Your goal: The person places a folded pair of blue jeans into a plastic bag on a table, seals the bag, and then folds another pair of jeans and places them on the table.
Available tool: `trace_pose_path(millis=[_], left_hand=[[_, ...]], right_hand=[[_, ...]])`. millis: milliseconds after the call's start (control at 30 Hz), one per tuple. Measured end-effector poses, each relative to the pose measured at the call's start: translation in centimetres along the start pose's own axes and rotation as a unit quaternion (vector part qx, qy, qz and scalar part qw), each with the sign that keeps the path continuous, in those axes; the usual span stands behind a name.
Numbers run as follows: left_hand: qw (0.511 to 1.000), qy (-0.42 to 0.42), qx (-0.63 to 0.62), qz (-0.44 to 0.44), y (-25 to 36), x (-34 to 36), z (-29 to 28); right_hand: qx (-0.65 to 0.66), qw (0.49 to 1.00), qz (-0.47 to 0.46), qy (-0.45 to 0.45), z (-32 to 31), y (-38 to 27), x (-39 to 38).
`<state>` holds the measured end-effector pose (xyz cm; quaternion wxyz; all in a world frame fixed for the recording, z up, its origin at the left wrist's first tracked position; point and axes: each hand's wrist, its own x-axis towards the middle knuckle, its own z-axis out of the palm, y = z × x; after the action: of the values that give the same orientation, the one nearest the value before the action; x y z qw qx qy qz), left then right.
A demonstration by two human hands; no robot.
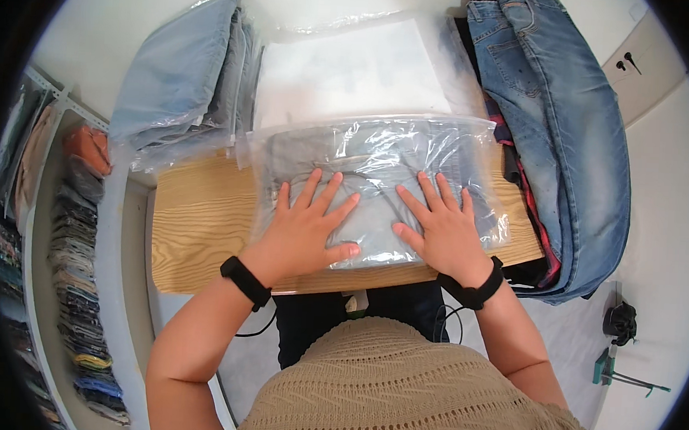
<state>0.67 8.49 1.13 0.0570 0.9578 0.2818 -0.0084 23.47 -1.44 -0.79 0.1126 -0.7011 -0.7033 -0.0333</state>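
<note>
A clear plastic zip bag (379, 147) with folded grey-blue clothing inside lies flat on the wooden table, in front of me. Its slider edge is at the far side. My left hand (301, 220) presses on the bag's left half, fingers spread. On the right half rests my right hand (441, 224), its fingers also stretched out and apart. Both palms face down on the plastic, and neither hand grips anything. The film is wrinkled and shiny around the fingers. Each wrist wears a black band.
Bagged folded jeans (176, 74) are piled at the back left. Behind my bag lies a stack of clear bags with a white sheet (352, 75). Loose jeans (566, 149) drape over the table's right side. Shelves of folded clothes (84, 279) stand left of the wooden table (196, 223).
</note>
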Motion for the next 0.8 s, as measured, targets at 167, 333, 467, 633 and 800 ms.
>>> trace_pose_path(millis=[167, 333, 467, 633, 800], left_hand=[[0.981, -0.146, -0.131, -0.017, -1.5, 1.3, -2.2], [0.99, -0.113, -0.08, 0.02, -2.4, 2.4, -5.2], [0.99, -0.121, 0.078, 0.002, -3.5, 3.9, -5.2], [0.99, -0.12, 0.074, -0.012, -4.6, 5.3, -3.5], [0.986, -0.163, 0.035, -0.02, -5.2, 6.4, -2.9]], right_hand=[[0.039, 0.987, 0.024, -0.152, -2.2, 0.3, 0.8], [0.009, 0.961, -0.072, -0.266, -5.1, -1.0, 3.4], [-0.04, 0.945, -0.077, -0.316, -4.8, -1.0, 7.4], [-0.126, 0.93, -0.085, -0.334, -4.1, 1.5, 10.7], [-0.09, 0.92, -0.09, -0.371, -2.4, 2.7, 11.4]])
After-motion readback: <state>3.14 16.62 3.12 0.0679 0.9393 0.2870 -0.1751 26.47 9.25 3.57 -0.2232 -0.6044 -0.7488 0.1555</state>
